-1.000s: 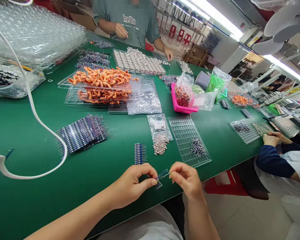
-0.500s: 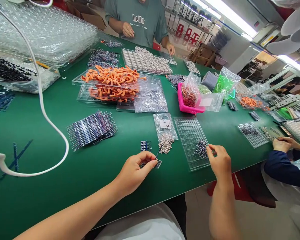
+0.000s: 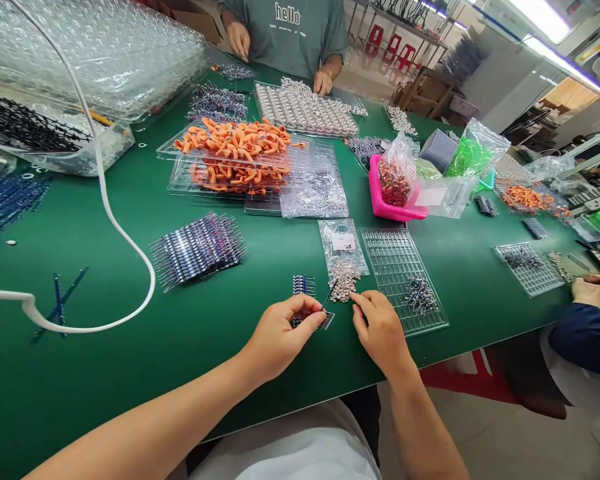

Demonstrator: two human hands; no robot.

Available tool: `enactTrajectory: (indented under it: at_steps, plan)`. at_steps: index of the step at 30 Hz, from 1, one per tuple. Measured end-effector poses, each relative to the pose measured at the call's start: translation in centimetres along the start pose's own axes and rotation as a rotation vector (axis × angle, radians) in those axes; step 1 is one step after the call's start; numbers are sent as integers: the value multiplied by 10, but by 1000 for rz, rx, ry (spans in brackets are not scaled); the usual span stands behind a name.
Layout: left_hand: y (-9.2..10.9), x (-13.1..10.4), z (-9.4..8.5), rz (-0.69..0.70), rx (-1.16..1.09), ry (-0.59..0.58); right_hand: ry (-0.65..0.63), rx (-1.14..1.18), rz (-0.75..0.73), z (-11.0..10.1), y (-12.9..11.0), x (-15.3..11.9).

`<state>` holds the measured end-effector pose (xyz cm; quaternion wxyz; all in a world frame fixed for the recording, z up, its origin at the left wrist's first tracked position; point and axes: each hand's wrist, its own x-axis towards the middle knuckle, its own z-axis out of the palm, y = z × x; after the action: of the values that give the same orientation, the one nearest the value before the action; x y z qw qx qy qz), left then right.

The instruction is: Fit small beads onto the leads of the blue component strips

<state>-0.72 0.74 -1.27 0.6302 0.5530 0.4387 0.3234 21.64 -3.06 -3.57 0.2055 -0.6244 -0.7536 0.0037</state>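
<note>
My left hand (image 3: 283,337) is closed in a pinch on a thin dark strip (image 3: 330,293), whose free end slants up and to the right. Under and beside those fingers lie small blue circuit boards with pins (image 3: 304,285), partly covered by the hand. My right hand (image 3: 380,327) reaches its index finger to the near right edge of a heap of small beige round parts (image 3: 345,280); its thumb stays apart from that finger. The heap spills at the mouth of a labelled clear bag (image 3: 343,241). Right of it, a clear gridded tray (image 3: 387,267) carries loose wire-legged components (image 3: 421,295).
A stack of pin-edged boards (image 3: 200,250) lies left, near a white cable (image 3: 111,217). Behind are trays of orange parts (image 3: 235,150) and a pink basket (image 3: 397,212). A co-worker sits opposite; another person's hands (image 3: 595,290) are at far right.
My right hand has moved left from the components on the gridded tray to the beige parts. My left hand keeps its pinch on the strip. The view has shifted slightly.
</note>
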Motion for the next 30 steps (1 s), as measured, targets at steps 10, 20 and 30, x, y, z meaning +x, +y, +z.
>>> enactTrajectory:
  at_steps: [10,20,30]
  plan:
    - [2,0,1,-15,17,-21,33,3,-33,2,-2,-15]
    - [-4,1,0,-50,10,-25,53,-28,-44,3,1,-10]
    - [-5,0,1,-49,5,-31,88,12,-28,-4,-3,-23]
